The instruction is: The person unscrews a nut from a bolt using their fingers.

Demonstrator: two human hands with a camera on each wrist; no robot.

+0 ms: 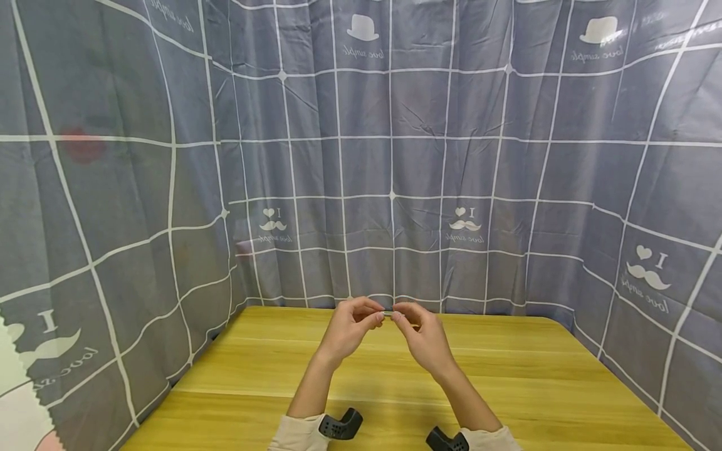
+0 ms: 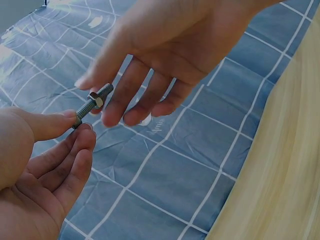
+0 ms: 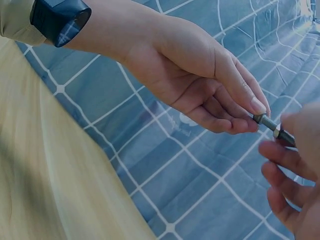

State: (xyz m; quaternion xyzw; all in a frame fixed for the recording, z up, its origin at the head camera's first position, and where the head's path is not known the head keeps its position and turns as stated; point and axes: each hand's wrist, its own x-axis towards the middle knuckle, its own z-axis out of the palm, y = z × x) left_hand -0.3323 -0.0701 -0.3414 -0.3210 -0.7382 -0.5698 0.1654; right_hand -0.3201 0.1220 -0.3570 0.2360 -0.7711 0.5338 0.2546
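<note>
Two hands met above the far half of the desk (image 1: 507, 376), joined by a short threaded bolt (image 2: 92, 105) held level between them. The left hand (image 1: 348, 327) pinched one end of the bolt between thumb and forefinger, the other fingers (image 2: 75, 170) loosely curled beneath and touching nothing. A hexagonal nut (image 2: 95, 99) sat on the thread, nearer the right-hand end than the left. The right hand (image 1: 420, 335) closed its thumb and fingertips (image 2: 112, 117) about the bolt at the nut; in the left wrist view its fingers lay fairly straight and fanned, the forefinger above the bolt and the middle finger below. The right wrist view showed the same bolt (image 3: 272, 127) emerging from under the left thumb and running toward the right fingers, where the nut (image 3: 278, 133) appeared as a wider collar; the exact contact of the right thumb was blurred there. The bolt hung clear of the desk, carried only by the two hands.

Both forearms rose from the near edge of the desk, each with a pale sleeve (image 1: 296, 433) and a dark wrist mount (image 1: 341, 425) at the cuff. The desk had a yellow wood-grain top. A grey curtain (image 1: 395, 156) with a white grid, printed with hats and moustaches, enclosed the desk at the back and on both sides.
</note>
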